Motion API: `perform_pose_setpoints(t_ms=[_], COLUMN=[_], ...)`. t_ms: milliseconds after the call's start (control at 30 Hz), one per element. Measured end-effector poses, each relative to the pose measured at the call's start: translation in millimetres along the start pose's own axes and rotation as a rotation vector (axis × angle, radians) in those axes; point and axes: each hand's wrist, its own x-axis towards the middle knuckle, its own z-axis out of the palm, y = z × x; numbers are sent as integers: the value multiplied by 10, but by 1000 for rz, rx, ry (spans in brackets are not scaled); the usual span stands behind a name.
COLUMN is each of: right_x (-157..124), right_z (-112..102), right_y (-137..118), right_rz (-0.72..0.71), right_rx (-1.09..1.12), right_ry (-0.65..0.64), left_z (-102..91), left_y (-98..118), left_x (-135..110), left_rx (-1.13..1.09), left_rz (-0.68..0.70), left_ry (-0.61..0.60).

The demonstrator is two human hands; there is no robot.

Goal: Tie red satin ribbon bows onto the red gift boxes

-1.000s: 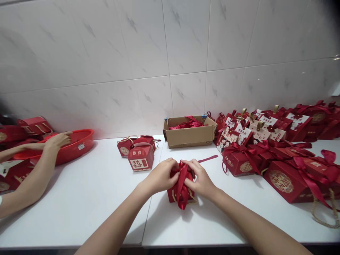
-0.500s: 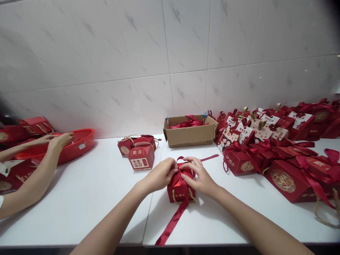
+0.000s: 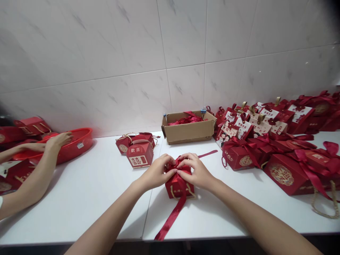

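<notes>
A small red gift box [image 3: 170,191] with twisted gold cord handles stands before me on the white table. Dark red ribbon [image 3: 174,216] runs over its top; one tail trails toward the table's front edge, another lies behind the box. My left hand [image 3: 159,171] pinches the ribbon at the top from the left side. From the right, my right hand [image 3: 196,171] closes on the same ribbon, thumbs nearly touching. The fingers partly hide the crossing of the ribbon, so I cannot see whether a knot is there.
A cardboard box [image 3: 188,132] of red ribbons stands against the tiled wall. Several finished-looking ribboned boxes [image 3: 281,173] crowd the right. Red boxes [image 3: 139,154] stand left of my hands. At far left, another person's hands [image 3: 57,140] reach over a red plastic basin [image 3: 85,141].
Both hands have shifted on the ribbon, and the thumbs have come together over the box top. The whole view has tilted slightly, moving everything up a little.
</notes>
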Motion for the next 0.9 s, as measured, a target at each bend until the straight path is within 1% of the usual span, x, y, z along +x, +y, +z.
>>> perform_pose_setpoints(t_ms=[133, 300, 367, 533, 633, 667, 733, 800, 900], right_x=[51, 29, 17, 23, 27, 25, 15, 2, -13], right_z=[1, -26, -32, -4, -8, -18, -40, -53, -45], right_y=[-44, -23, -19, -72, -84, -77, -55, -35, -24], right_rz=[32, 59, 61, 44, 83, 88, 72, 38, 24], right_rx=[36, 126, 126, 74, 112, 134, 148, 108, 44], right_ry=[-6, 29, 26, 9, 18, -5, -98, -183, -194], left_z=[15, 15, 32, 118, 140, 139, 129, 122, 128], left_y=[-13, -5, 1, -13, -17, -11, 13, 46, 84], left_x=[26, -15, -31, -27, -40, -52, -81, -106, -121], left_rx=[65, 23, 8, -120, -209, -212, -176, -118, -49], left_rz=[31, -36, -56, -70, -106, -100, -56, -15, 0], left_ry=[14, 95, 106, 98, 97, 79, 23, -26, -49])
